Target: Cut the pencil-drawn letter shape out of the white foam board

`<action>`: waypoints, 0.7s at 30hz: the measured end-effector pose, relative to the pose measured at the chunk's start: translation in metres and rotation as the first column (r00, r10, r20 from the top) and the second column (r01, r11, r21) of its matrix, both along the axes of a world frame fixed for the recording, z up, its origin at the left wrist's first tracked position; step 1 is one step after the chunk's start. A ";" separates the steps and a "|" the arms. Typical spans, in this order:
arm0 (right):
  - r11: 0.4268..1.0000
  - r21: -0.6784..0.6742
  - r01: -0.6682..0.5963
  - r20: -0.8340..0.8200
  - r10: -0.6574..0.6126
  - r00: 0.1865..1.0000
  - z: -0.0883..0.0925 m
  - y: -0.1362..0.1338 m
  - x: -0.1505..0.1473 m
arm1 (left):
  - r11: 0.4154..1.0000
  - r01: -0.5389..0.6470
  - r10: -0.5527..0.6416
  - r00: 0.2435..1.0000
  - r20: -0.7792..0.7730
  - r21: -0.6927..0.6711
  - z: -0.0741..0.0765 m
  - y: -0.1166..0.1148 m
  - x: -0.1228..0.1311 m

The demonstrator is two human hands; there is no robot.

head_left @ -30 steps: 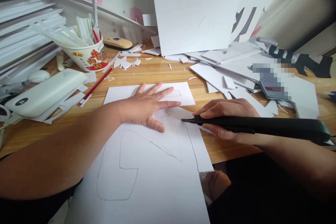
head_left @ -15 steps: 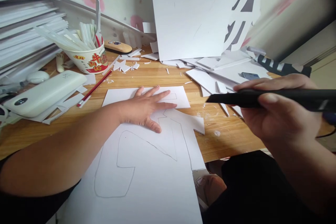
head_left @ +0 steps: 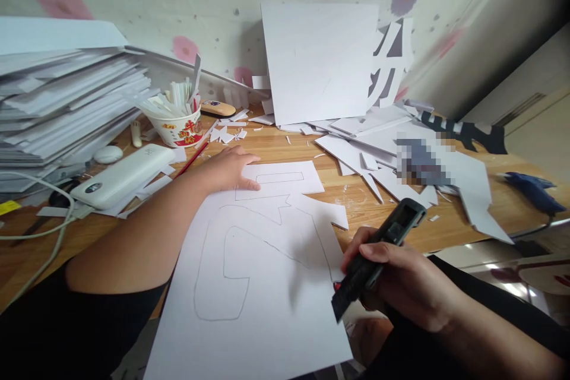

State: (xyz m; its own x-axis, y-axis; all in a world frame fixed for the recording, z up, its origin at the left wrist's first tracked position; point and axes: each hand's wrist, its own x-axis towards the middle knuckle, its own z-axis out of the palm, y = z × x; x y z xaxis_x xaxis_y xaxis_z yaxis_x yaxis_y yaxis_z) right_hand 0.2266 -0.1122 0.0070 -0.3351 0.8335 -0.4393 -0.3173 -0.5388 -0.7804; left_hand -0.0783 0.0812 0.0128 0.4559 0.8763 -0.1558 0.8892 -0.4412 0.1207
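A large white foam-like board (head_left: 267,341) with pencilled outlines lies across the table's front edge, overhanging it. Beyond it is a smaller white piece (head_left: 314,177) marked with a thin rectangle. My left hand (head_left: 229,170) rests palm down at that piece's left side, thumb stretched apart from the fingers, some of which are hidden. A black utility knife (head_left: 387,243) is gripped in my right hand (head_left: 407,276). It slants down and left, its front end over the board's right edge; I cannot tell whether it touches.
White offcuts (head_left: 341,151) litter the back right, before an upright white panel (head_left: 320,65). At left are stacked boards (head_left: 66,107), a white power bank (head_left: 124,175), a red pencil (head_left: 192,158) and a paper cup of strips (head_left: 180,130). A blue glue gun (head_left: 532,190) lies far right.
My right hand has lowered the utility knife to the board's right edge and tilted it downward. My left hand has slid left, uncovering the pencilled rectangle. The view has shifted, showing more wall.
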 end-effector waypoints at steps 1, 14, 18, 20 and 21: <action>1.000 -0.003 0.025 0.013 -0.025 1.000 0.001 0.004 0.002 | 1.000 -0.008 0.008 1.000 -0.010 -0.001 0.001 -0.001 0.001; 0.784 0.331 0.525 0.127 -0.588 0.799 -0.013 0.129 0.014 | 0.987 -0.136 0.122 0.981 -0.150 -0.084 0.017 -0.005 -0.005; 0.693 0.561 0.451 0.096 -0.597 0.797 -0.003 0.128 0.010 | 0.973 -0.163 0.169 0.985 -0.025 0.162 0.013 -0.012 0.007; 0.678 0.649 0.344 0.116 -0.535 0.837 0.001 0.125 0.005 | 0.975 -0.006 -0.013 0.996 0.083 0.221 0.008 -0.020 0.020; 0.687 0.667 0.287 0.140 -0.494 0.858 0.001 0.124 0.002 | 0.974 0.104 -0.128 0.986 0.111 0.199 0.004 -0.024 0.026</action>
